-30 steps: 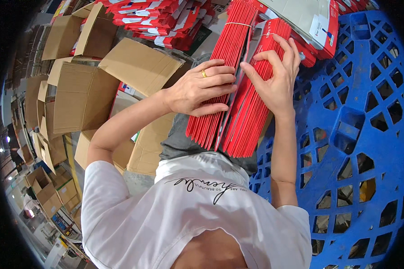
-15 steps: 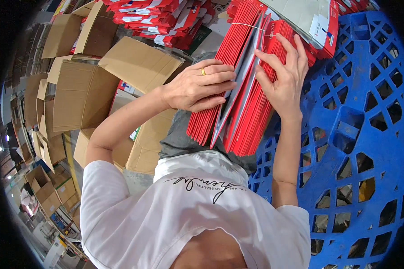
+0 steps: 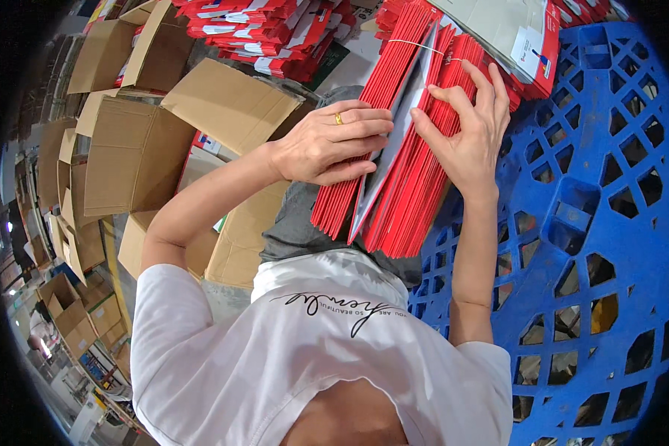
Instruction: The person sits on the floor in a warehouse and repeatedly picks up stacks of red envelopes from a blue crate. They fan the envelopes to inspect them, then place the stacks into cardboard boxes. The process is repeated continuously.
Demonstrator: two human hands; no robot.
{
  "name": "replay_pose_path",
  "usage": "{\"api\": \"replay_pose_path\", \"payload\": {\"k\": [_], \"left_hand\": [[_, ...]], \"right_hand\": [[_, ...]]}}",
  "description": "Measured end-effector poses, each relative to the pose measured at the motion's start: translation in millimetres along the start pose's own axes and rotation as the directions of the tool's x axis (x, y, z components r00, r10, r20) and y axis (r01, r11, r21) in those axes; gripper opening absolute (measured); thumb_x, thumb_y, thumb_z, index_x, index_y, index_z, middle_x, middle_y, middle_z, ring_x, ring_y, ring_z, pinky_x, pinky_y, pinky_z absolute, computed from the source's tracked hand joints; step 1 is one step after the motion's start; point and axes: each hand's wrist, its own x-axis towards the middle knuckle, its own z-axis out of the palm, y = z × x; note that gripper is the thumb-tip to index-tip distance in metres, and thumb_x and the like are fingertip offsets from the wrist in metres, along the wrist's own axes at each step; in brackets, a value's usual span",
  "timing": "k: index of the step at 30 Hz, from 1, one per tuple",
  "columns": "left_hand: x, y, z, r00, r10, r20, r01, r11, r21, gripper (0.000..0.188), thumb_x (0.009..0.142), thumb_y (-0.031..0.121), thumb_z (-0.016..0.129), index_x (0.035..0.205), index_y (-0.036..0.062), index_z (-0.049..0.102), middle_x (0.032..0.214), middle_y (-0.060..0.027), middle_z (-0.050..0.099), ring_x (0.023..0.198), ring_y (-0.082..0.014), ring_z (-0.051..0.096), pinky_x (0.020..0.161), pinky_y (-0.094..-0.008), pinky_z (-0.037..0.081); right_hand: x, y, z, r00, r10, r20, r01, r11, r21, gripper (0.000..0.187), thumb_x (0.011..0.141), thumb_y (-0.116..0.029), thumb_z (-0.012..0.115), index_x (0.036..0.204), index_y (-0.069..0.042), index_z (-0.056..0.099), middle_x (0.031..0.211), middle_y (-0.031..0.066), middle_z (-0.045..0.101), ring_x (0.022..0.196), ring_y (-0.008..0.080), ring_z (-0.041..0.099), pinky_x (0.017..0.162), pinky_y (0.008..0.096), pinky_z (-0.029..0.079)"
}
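On my lap stands a thick bundle of flat-folded red cartons (image 3: 424,186), a thin pale band (image 3: 418,44) around its far part. A grey-white gap runs down its middle, splitting it into two sections. My left hand (image 3: 334,141), with a gold ring, is wrapped over the left section, its fingertips reaching the gap. My right hand (image 3: 468,123) lies on the right section with fingers spread. Its thumb and index fingertips touch the carton edges beside the gap. Parts of the bundle are hidden under both hands.
A blue plastic pallet (image 3: 524,312) with open lattice holes fills the right side. Red flat cartons (image 3: 271,33) are piled ahead, and grey-backed ones (image 3: 494,30) lie at the far right. Open brown cardboard boxes (image 3: 123,160) crowd the left.
My right thumb has shifted left, toward the gap, and several carton edges have moved to the right section. My left hand keeps almost the same place.
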Motion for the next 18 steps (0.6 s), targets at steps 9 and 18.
{"api": "replay_pose_path", "payload": {"k": [9, 18], "left_hand": [[-5.2, 0.4, 2.3, 0.999, -0.029, -0.020, 0.030, 0.998, 0.064, 0.047, 0.088, 0.027, 0.076, 0.129, 0.0045, 0.071, 0.132, -0.0143, 0.064, 0.127, -0.0345, 0.061, 0.105, -0.0494, 0.048], [-4.5, -0.3, 2.5, 0.998, -0.051, -0.022, 0.052, 0.997, 0.059, 0.052, 0.088, 0.030, 0.077, 0.131, 0.0031, 0.067, 0.132, -0.0127, 0.065, 0.127, -0.0313, 0.061, 0.102, -0.0460, 0.048]], "right_hand": [[2.7, 0.5, 5.9, 0.995, -0.078, 0.056, 0.078, 0.997, 0.008, 0.037, 0.076, -0.024, 0.077, 0.113, -0.020, 0.078, 0.148, 0.0129, 0.053, 0.147, 0.0412, 0.034, 0.117, 0.0573, 0.028], [8.5, -3.5, 7.6, 0.998, -0.058, -0.020, 0.057, 0.997, -0.052, 0.029, 0.079, -0.035, 0.081, 0.101, -0.016, 0.077, 0.144, 0.0146, 0.056, 0.147, 0.0412, 0.035, 0.115, 0.0578, 0.028]]}}
